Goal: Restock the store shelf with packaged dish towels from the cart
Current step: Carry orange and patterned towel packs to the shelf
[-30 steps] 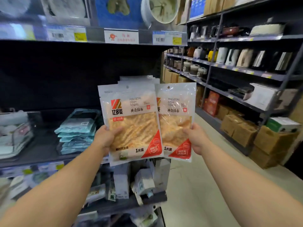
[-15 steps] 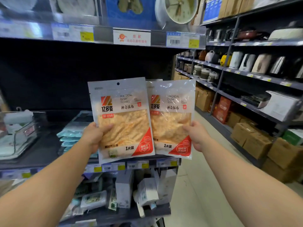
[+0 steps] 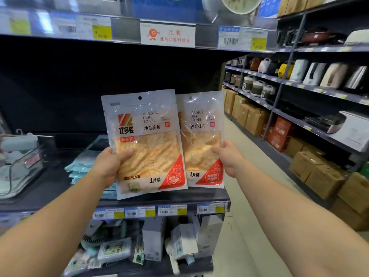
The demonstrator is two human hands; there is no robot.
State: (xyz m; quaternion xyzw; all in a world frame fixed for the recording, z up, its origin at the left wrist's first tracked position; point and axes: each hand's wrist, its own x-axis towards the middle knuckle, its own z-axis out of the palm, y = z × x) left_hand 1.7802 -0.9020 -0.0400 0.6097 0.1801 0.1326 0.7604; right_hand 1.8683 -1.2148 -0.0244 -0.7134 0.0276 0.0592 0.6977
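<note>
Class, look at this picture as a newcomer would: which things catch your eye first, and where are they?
Two dish towel packets sit at centre, the left packet gripped by the left hand, the right packet by the right hand. Behind them gapes a dark shelf bay.

The left dish towel packet (image 3: 146, 142) overlaps the left edge of the right dish towel packet (image 3: 201, 140), covering most of its logo. The left hand (image 3: 108, 166) shows only its thumb in front; its fingers are behind the packet. The right hand (image 3: 227, 156) likewise hides its fingers. At the top edge, a clock (image 3: 237, 5) is cut off and blurred. The price labels (image 3: 67, 27) at upper left are too smeared to read. The teal packs (image 3: 79, 166) are partly covered by the left arm.
</note>
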